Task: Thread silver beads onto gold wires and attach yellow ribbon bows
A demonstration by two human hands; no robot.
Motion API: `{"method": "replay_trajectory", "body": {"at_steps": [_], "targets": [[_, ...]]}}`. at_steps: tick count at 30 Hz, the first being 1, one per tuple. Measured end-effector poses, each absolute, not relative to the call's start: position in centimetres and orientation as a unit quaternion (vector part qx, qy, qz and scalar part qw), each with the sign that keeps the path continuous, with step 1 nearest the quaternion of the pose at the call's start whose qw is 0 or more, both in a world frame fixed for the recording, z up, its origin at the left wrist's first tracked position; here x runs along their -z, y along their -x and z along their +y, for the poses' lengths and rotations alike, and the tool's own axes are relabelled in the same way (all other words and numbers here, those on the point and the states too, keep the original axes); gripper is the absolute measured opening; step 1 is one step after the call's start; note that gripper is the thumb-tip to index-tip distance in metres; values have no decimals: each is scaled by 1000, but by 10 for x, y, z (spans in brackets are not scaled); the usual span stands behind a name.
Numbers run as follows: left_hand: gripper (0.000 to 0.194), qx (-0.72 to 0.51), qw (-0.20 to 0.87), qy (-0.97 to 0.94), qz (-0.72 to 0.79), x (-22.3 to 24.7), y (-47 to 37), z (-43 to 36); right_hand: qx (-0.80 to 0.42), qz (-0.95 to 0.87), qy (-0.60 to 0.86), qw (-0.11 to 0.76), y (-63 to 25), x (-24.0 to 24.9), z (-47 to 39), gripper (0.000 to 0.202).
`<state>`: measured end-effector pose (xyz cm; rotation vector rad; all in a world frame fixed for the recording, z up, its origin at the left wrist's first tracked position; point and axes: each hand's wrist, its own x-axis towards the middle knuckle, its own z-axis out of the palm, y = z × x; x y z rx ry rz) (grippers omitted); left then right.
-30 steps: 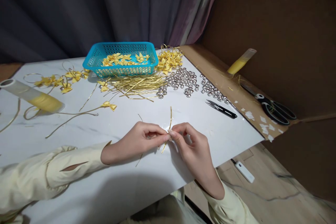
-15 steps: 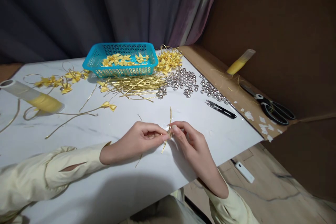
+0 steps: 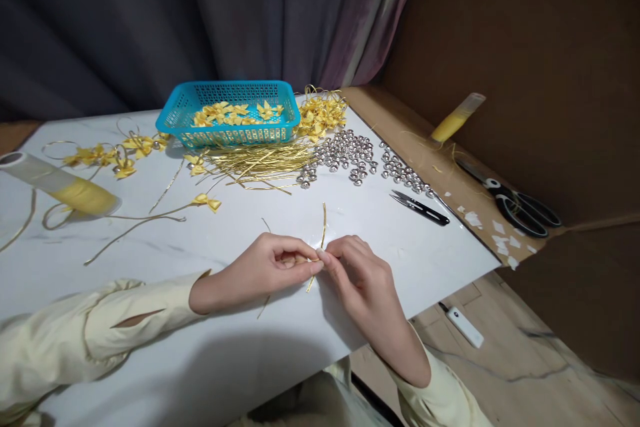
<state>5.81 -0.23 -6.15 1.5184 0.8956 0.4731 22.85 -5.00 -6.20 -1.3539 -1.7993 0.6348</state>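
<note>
My left hand (image 3: 273, 263) is closed in a pinch, its thumb and forefinger on a thin gold cord. My right hand (image 3: 363, 280) meets it fingertip to fingertip, pinching the same cord. The fingers cover most of what they hold. A short gold cord (image 3: 324, 220) shows above and below the fingertips; whether it is held or lies behind them I cannot tell. Under my left hand, a thinner thread (image 3: 265, 305) sticks out on both sides. To the upper left lies a yellow ribbon bow (image 3: 207, 201) on a long cord.
A blue basket (image 3: 225, 137) holds yellow bows. Before it lie a bundle of gold cords (image 3: 265, 163) and silver beads (image 3: 345, 150). Thread snips (image 3: 423, 207) rest at right, with scissors (image 3: 520, 207) beyond the white tabletop (image 3: 200, 360). Thread spools (image 3: 85, 195) stand at both sides.
My right hand's fingers have closed in against my left fingertips. The small loop seen between the hands is now hidden. The left hand has hardly moved.
</note>
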Motion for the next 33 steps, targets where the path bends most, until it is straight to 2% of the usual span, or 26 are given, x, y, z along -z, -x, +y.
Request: {"method": "replay_trajectory", "body": {"at_steps": [10,17,21,24,27,30,33], "targets": [[24,-174,615,-682,355,50,-58,3,-276,-704,528,385,-228,59,-50,23],[16,-127,666,-660,322,38,-61,8,-259,-709,528,389,-229,62,-51,22],[22,-98,612,-705,344,36,-63,6,-267,-702,531,392,-230,61,-52,23],[23,-81,581,-740,329,34,-62,6,-315,-676,538,391,-233,60,-51,26],[22,-69,583,-744,318,32,-62,7,-433,-638,522,363,-241,60,-47,28],[23,-61,635,-701,319,32,-61,9,-532,-616,481,328,-251,60,-44,24],[27,-57,705,-635,310,33,-60,10,-531,-643,468,293,-261,57,-42,18]]}}
